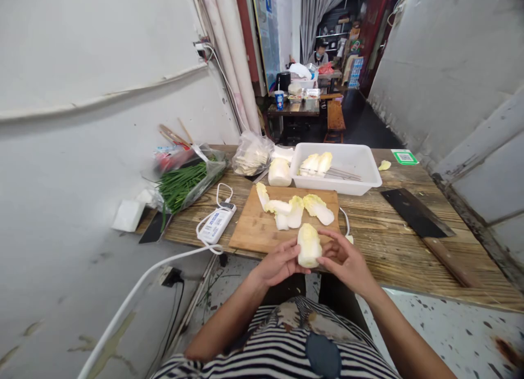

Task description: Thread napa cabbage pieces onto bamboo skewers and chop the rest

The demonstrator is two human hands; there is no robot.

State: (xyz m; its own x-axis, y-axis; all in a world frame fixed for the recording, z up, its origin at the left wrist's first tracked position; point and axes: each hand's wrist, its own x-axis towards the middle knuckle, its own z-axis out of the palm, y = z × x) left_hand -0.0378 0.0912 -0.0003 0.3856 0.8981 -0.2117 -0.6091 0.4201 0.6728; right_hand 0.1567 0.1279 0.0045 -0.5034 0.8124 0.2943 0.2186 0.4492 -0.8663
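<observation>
A small pale napa cabbage [309, 246] is held upright over the near edge of the wooden cutting board [250, 229]. My left hand [282, 261] is closed round its left side and base. On the other side, the thumb and fingertips of my right hand [344, 259] press against the cabbage, with the fingers curved. Several loose cabbage leaves [295, 211] with yellow edges lie on the board just beyond my hands. Behind the board stands another cut napa cabbage [279, 172]. Beside it, a white plastic tub [364, 169] contains cabbage leaves and thin metal skewers [341, 174].
A cleaver [421, 215] lies on the table to the right. At left are a power strip [218, 223] with a white cord, bagged green chives [182, 185] and a clear bag [252, 154] of pale slices. A person [319, 55] sits far back, beyond another table.
</observation>
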